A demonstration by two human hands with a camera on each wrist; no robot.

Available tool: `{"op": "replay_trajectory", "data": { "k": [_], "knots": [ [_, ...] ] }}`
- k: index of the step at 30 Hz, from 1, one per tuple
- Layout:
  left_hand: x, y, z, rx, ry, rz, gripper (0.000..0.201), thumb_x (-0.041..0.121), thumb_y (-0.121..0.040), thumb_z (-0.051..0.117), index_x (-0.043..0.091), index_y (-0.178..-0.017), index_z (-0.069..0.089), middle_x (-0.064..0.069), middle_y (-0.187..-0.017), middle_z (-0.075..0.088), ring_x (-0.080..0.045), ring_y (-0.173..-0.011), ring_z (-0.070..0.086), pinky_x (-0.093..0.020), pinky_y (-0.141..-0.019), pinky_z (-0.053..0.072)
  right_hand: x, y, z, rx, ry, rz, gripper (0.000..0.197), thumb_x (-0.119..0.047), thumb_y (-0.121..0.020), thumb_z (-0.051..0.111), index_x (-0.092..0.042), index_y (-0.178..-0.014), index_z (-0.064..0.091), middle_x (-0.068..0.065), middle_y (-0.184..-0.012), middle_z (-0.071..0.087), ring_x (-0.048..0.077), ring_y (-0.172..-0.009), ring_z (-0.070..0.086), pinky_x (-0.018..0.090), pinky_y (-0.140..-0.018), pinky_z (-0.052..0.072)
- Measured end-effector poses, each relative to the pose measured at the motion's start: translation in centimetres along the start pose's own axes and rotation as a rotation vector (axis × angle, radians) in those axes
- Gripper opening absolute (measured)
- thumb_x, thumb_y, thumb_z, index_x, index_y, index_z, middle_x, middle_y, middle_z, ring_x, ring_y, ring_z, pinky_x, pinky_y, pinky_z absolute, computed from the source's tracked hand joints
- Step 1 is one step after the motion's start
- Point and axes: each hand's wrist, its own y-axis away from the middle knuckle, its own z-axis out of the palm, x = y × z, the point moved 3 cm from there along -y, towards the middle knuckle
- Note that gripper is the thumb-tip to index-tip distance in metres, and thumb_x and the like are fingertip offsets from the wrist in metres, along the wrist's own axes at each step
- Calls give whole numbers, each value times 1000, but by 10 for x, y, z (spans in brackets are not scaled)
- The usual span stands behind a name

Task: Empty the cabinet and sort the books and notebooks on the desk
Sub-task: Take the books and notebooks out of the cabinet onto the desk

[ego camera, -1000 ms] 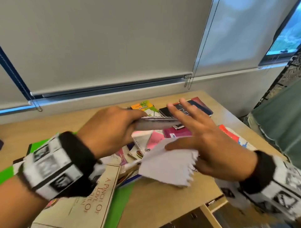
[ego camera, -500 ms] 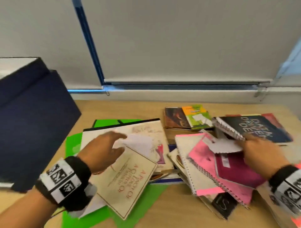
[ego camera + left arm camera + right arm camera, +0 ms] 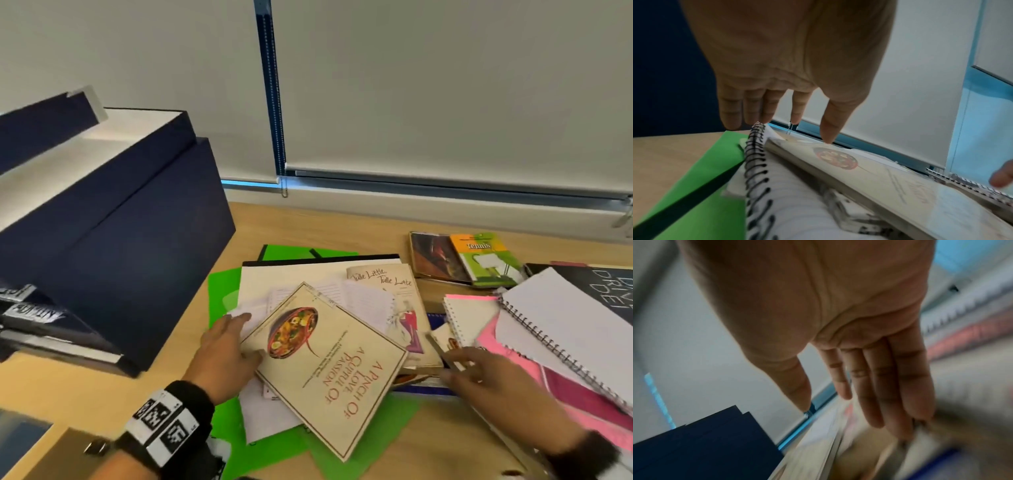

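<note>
Left hand: the left hand (image 3: 224, 356) lies with fingers nearly straight at the left edge of the cream cookbook with a bowl of food on its cover (image 3: 329, 366); the thumb tip touches the cover in the left wrist view, and nothing is clasped.
Right hand: the right hand (image 3: 486, 383) reaches flat, fingers extended, toward the cookbook's right edge and the stack under it; it holds nothing, and blur hides whether the fingertips touch.
Cookbook position: top of the pile at the near middle of the wooden desk (image 3: 102, 394), resting on a lined spiral-bound notebook (image 3: 777, 203) and bright green plastic folders (image 3: 222, 291).
Cookbook heading: long axis runs diagonally, from far-left to near-right; the title reads upside down to the person, so its top points toward the near edge.
Step in hand: judged as sorting, with both hands closing on the cookbook from either side.
Next move: likely a grip on both edges, then a lift clear without dragging loose sheets beneath.
Right of pile: white spiral pads (image 3: 555, 329) overlap pink notebooks (image 3: 513, 349).
Further back: a cream illustrated book (image 3: 394, 284), then a green paperback on tennis (image 3: 486, 257) on a dark book.
Far left: a navy blue box file (image 3: 120, 233) stands on the desk.
</note>
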Motion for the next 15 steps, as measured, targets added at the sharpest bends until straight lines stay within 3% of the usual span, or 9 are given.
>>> {"op": "replay_trajectory", "data": {
  "k": [3, 5, 7, 9, 11, 13, 15],
  "knots": [
    [-14, -8, -4, -39, 118, -6, 75, 35, -89, 66, 24, -152, 27, -4, -156, 27, -23, -143, 27, -34, -116, 27, -23, -19, 64, -40, -305, 122, 31, -50, -84, 65, -25, -100, 66, -8, -89, 71, 7, -70, 69, 26, -59, 56],
    [-19, -11, -8, -69, 201, 7, 75, 31, -89, 67, 23, -152, 27, -4, -152, 30, -23, -140, 32, -33, -114, 29, -35, -27, 95, -45, -486, 245, 32, -44, -87, 66, -18, -106, 61, 1, -92, 72, 17, -66, 71, 30, -54, 57],
    [-26, -17, -12, -85, 303, -11, 72, 26, -90, 68, 21, -150, 30, -5, -147, 37, -24, -135, 40, -33, -111, 33, -47, -31, 113, 23, -634, 273, 32, -37, -87, 69, -18, -110, 56, 3, -92, 74, 19, -68, 73, 31, -52, 57],
    [-32, -23, -11, -105, 445, -36, 67, 19, -90, 67, 20, -148, 34, -4, -143, 47, -22, -126, 49, -34, -109, 39, -52, -30, 124, 93, -793, 295, 31, -24, -87, 71, -18, -113, 54, 3, -94, 75, 22, -75, 74, 38, -57, 60],
    [-38, -25, -11, -111, 532, -50, 63, 13, -91, 64, 21, -147, 35, -3, -138, 55, -20, -120, 54, -35, -107, 42, -58, -27, 136, 117, -928, 354, 30, -15, -86, 71, -19, -112, 56, 5, -96, 76, 26, -83, 74, 48, -71, 60],
    [-39, -24, -8, -133, 570, -32, 65, 9, -93, 60, 23, -150, 31, 0, -137, 56, -18, -118, 55, -34, -107, 42, -66, -23, 145, 139, -1024, 367, 28, -10, -87, 69, -20, -111, 58, 6, -96, 76, 29, -87, 73, 53, -78, 58],
    [-33, -16, -6, -173, 556, 53, 68, 9, -95, 57, 27, -153, 26, 4, -144, 49, -14, -126, 50, -30, -109, 38, -71, -20, 152, 171, -1058, 371, 29, -6, -88, 67, -21, -111, 58, 6, -98, 76, 31, -90, 72, 54, -79, 57]
  ]
}}
